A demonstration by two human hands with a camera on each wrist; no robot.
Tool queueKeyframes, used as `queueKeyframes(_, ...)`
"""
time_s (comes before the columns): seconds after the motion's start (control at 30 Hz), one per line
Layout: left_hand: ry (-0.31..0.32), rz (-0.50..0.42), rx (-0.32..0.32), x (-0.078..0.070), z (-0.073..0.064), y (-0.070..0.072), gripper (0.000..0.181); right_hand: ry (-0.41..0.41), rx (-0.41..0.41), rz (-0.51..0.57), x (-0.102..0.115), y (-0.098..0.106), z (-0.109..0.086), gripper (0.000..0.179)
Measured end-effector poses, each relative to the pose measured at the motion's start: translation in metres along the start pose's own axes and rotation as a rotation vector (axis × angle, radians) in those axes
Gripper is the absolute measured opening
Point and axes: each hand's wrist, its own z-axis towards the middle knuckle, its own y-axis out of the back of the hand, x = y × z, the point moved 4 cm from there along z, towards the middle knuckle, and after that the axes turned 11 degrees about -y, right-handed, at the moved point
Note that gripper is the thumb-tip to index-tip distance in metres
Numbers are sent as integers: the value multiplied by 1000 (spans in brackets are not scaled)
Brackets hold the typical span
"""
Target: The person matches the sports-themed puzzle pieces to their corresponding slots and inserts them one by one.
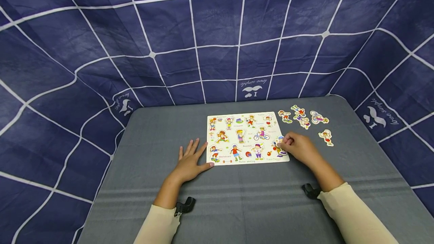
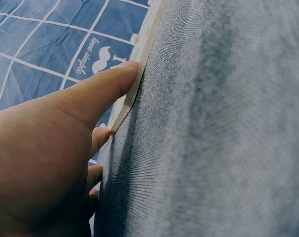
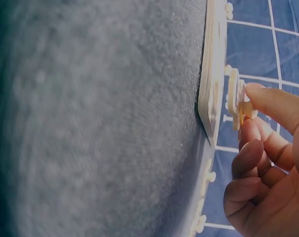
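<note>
A white wooden puzzle board (image 1: 231,133) with cartoon figures of children at sports lies on the grey table. My left hand (image 1: 190,165) rests at its lower left side, fingers spread; in the left wrist view the thumb (image 2: 122,74) presses against the board's edge. Over the board's lower right corner, my right hand (image 1: 300,148) pinches a puzzle piece (image 1: 280,143) between thumb and fingers. The right wrist view shows this piece (image 3: 233,94) edge-on and raised off the board, its knob end largely covered by the fingertips.
Right of the board lie several loose puzzle pieces, among them a cyclist (image 1: 319,117), a figure in red (image 1: 285,116) and one nearer me (image 1: 326,137). A blue cloth (image 1: 217,63) with white lines hangs behind and at both sides of the table (image 1: 244,199).
</note>
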Motion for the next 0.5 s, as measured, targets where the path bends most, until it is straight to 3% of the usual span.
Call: queueKeyframes(0.5, -2, 2, 1, -1, 0, 1, 91, 54, 76, -52, 5, -11, 3, 22)
